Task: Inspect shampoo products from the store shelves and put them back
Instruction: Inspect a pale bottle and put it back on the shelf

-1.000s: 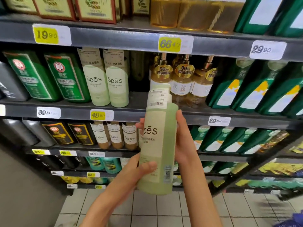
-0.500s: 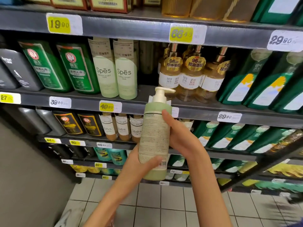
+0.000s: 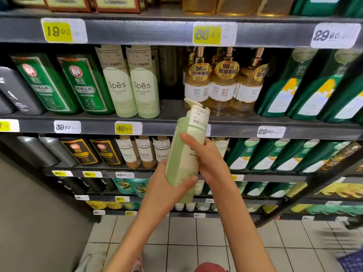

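We hold the pale green plastic pump bottle [image 3: 184, 154] tilted, near the dark metal shelf edge [image 3: 235, 130], left hand [image 3: 163, 185] wrapped round its base, right hand [image 3: 209, 160] clasping its middle; we judge a slackened grip during turning could drop it onto the tiled floor [image 3: 196, 242].

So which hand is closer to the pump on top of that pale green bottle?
Right. The right hand grips the pale green bottle around its middle, below the pump; the left hand holds the bottle's base, farther from the pump.
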Demonstrator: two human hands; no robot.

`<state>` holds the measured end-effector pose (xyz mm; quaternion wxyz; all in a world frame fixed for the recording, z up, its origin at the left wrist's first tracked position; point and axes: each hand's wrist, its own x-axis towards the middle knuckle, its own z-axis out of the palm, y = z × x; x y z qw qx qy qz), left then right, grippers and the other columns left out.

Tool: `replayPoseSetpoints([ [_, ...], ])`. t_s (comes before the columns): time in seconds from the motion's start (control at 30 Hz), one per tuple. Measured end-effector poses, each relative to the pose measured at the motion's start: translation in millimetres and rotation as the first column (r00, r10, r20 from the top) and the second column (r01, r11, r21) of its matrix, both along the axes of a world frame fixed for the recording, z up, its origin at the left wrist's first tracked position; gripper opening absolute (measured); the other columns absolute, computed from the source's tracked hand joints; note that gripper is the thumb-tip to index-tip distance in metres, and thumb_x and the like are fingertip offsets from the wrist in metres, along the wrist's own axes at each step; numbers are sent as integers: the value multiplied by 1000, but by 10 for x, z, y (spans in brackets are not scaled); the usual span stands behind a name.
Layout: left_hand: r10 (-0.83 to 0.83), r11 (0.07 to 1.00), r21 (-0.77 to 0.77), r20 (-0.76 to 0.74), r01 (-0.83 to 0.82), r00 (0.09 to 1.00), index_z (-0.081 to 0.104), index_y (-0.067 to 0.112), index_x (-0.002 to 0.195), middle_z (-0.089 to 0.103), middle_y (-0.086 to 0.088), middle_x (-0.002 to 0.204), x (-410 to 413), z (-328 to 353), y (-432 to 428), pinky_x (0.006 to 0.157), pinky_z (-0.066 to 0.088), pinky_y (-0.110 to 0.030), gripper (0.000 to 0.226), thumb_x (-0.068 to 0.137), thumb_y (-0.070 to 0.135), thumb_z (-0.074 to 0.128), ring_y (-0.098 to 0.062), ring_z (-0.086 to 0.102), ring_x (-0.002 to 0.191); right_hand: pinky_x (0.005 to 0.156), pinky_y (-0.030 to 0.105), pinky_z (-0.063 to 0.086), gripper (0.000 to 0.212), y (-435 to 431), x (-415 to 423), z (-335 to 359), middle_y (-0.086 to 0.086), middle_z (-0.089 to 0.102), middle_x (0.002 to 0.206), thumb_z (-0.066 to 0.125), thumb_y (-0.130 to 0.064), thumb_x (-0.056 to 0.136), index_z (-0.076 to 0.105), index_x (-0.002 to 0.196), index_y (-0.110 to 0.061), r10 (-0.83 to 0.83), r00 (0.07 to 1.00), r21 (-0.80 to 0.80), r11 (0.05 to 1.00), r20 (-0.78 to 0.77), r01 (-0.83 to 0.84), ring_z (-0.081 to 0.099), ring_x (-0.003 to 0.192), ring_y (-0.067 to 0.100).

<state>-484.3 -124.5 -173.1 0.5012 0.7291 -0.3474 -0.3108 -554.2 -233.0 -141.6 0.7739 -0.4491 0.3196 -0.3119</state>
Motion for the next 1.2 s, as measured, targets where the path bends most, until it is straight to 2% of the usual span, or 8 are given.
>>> replayPoseSetpoints([
  [0.07, 19, 1000, 1, 77, -19, 997, 46, 30, 110, 57, 19, 91, -19, -9, -62, 54, 42, -6, 54, 66, 44, 73, 10, 56, 78, 61, 26, 58, 22, 15, 14, -34, 6, 71, 84, 73, -20, 80, 63, 98, -10, -10, 999, -14, 1000, -49, 9, 69, 69, 12],
  [0.17, -33, 997, -73, -167, 21, 985, 53, 21, 110, 66, 8, 96, 47, -34, -63, 61, 47, -7, 46, 73, 37, 74, 5, 62, 80, 76, 28, 58, 33, -5, 2, -52, 5, 72, 100, 66, -34, 85, 60, 110, -14, 50, 994, -69, 996, -100, -57, 70, 87, 14],
  [0.27, -143, 984, -157, -377, 89, 915, 58, 21, 114, 70, -2, 105, 129, -21, -32, 81, 54, -30, 47, 73, 43, 67, -15, 67, 97, 83, 32, 57, 30, -8, -6, -17, 2, 73, 98, 58, -41, 89, 63, 107, -17, 142, 985, -101, 983, -98, -152, 70, 91, 15],
  [0.4, -170, 985, -88, -361, 148, 917, 57, 21, 117, 70, -2, 108, 209, -4, -65, 94, 49, -45, 53, 76, 53, 65, -18, 66, 101, 88, 40, 55, 43, 23, 66, -6, 12, 68, 112, 61, -35, 89, 51, 123, -10, 57, 975, -115, 990, -213, -83, 68, 99, 24],
  [0.63, -215, 972, -182, -456, 146, 864, 54, 21, 122, 67, -1, 116, 277, 10, -92, 93, 50, -36, 49, 78, 41, 62, -17, 63, 108, 85, 25, 55, 43, -9, 32, -42, 0, 62, 122, 58, -27, 92, 42, 132, -22, 182, 956, -245, 940, -230, -238, 64, 106, 12],
  [0.87, -226, 974, -91, -253, 209, 941, 36, 27, 133, 55, 5, 129, 377, -34, -84, 96, 48, -28, 65, 78, 45, 66, -5, 56, 114, 90, 21, 51, 46, -17, -165, -206, -32, 63, 111, 64, -52, 73, 41, 112, -59, 364, 885, -275, 854, -290, -442, 60, 107, -6],
  [1.03, -346, 936, -117, -124, 332, 930, 33, 33, 125, 53, 13, 124, 484, -186, -115, 83, 46, -11, 58, 84, 4, 63, 11, 53, 108, 91, 12, 46, 64, 50, -181, -337, -20, 55, 127, 70, -17, 84, 36, 127, -49, 254, 926, -441, 822, -280, -360, 52, 114, -8],
  [1.2, -326, 933, -160, 5, 323, 945, 32, 17, 138, 52, 13, 128, 450, -198, -113, 93, 43, -13, 75, 74, 33, 69, 2, 49, 120, 94, 14, 43, 76, 120, -222, -456, -29, 50, 130, 68, -1, 82, 37, 128, -52, 191, 963, -575, 774, -189, -266, 45, 125, -5],
])
